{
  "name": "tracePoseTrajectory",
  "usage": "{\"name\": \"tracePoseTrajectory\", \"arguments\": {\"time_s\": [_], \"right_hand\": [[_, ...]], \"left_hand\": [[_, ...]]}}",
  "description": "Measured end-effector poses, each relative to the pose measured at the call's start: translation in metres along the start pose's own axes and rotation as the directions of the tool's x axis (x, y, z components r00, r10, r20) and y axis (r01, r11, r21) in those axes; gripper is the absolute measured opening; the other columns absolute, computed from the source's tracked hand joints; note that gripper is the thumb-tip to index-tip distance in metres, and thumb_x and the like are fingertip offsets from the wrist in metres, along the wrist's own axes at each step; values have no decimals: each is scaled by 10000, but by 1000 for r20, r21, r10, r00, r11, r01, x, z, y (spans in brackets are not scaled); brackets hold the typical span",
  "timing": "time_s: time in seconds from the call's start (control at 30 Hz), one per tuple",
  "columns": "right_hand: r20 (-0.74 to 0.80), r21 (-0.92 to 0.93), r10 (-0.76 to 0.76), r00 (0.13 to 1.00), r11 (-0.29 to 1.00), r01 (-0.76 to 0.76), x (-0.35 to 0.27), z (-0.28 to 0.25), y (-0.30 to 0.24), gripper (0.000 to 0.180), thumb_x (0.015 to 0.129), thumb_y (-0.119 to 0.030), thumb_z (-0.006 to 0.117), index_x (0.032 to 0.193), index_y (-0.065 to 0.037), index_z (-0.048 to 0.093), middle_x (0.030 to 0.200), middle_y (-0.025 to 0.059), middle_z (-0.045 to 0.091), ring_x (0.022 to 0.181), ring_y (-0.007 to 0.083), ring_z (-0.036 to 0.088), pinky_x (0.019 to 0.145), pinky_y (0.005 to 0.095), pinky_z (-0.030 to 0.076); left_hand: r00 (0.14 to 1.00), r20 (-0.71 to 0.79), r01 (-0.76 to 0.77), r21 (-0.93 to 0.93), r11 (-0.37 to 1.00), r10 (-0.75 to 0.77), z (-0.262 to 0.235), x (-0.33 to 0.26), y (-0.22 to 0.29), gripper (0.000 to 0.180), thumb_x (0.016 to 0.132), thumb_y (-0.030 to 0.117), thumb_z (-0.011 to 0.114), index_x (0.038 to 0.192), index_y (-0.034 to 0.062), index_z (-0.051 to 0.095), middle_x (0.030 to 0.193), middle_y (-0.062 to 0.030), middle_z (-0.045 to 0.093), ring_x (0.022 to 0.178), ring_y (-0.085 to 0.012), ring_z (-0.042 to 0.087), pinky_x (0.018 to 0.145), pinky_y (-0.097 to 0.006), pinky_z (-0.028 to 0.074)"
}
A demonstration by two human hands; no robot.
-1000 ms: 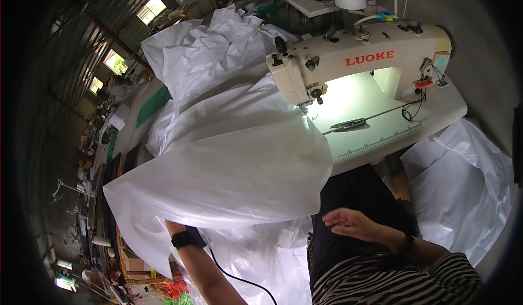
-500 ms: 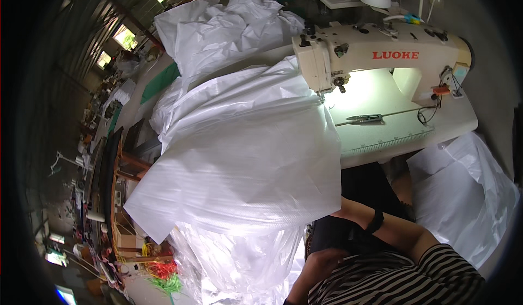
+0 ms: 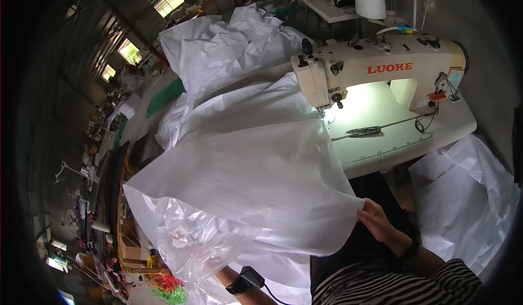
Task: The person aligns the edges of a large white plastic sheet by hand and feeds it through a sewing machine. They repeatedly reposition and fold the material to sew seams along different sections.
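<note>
A large white woven plastic sheet (image 3: 245, 168) runs from under the sewing machine head (image 3: 321, 81) toward me and hangs over the table's front. My right hand (image 3: 376, 220) pinches its near right corner and holds it stretched out to the right. Below the sheet hangs a crumpled, clear plastic liner (image 3: 185, 234). My left hand (image 3: 219, 266) reaches into this liner from below. Its fingers are hidden by the film, so I cannot see whether they grip it. A dark watch and a small black box with a cable are at the left wrist.
Thread snips (image 3: 364, 131) lie on the machine bed (image 3: 381, 155) beside a printed ruler. A big heap of white sheeting (image 3: 229, 49) sits behind, and more white sheeting (image 3: 457, 196) hangs at the right. A white thread cone (image 3: 370, 1) stands at the back. Red and green strands (image 3: 171, 288) lie lower left.
My right hand has come out from behind the sheet's edge and draws the corner rightward. My left hand has gone from my lap leftward into the clear liner, which is now lifted and bunched.
</note>
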State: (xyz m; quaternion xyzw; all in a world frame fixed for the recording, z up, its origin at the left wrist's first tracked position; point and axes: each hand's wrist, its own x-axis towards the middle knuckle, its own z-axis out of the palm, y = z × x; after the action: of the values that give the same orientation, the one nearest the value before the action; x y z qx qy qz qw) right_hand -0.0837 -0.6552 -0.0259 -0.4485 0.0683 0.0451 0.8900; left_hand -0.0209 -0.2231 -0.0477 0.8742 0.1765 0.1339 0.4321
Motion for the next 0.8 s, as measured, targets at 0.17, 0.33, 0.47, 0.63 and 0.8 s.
{"name": "tracePoseTrajectory", "arguments": {"time_s": [0.17,0.33,0.47,0.63,0.8], "right_hand": [[313,-332,359,879,909,-253,1,39,45,504,929,-174,699,1361,-30,484,1293,109,565,1214,237,522,1036,387,429],[366,-426,230,902,903,-58,28,54,67,437,945,-237,683,1291,-2,558,1172,122,639,1096,201,588,943,352,486],[169,-537,260,951,833,-133,75,77,68,400,969,-292,646,1237,3,604,1110,115,665,1057,174,602,909,321,488],[172,-381,70,983,924,1,139,117,73,401,966,-305,640,1203,18,618,1065,76,662,1026,155,600,902,323,491],[166,-313,80,983,949,-25,137,106,64,420,964,-317,645,1200,29,617,1102,101,673,1026,173,609,912,331,491]], "left_hand": [[974,162,-207,363,908,157,20,53,20,316,889,132,633,1183,24,594,1196,-176,580,1115,-269,571,932,-417,474],[946,255,-308,510,803,201,52,106,37,311,887,133,636,1177,26,597,1188,-172,585,1116,-273,574,935,-420,475],[936,286,-339,569,749,207,64,175,48,308,885,134,638,1171,29,600,1182,-170,590,1118,-276,576,938,-423,476],[929,303,-359,608,708,212,79,254,55,303,882,136,641,1164,32,604,1175,-167,595,1119,-280,579,941,-426,477],[919,265,-393,563,727,292,54,288,66,299,879,137,644,1158,35,607,1168,-163,601,1121,-284,581,945,-429,478]]}}
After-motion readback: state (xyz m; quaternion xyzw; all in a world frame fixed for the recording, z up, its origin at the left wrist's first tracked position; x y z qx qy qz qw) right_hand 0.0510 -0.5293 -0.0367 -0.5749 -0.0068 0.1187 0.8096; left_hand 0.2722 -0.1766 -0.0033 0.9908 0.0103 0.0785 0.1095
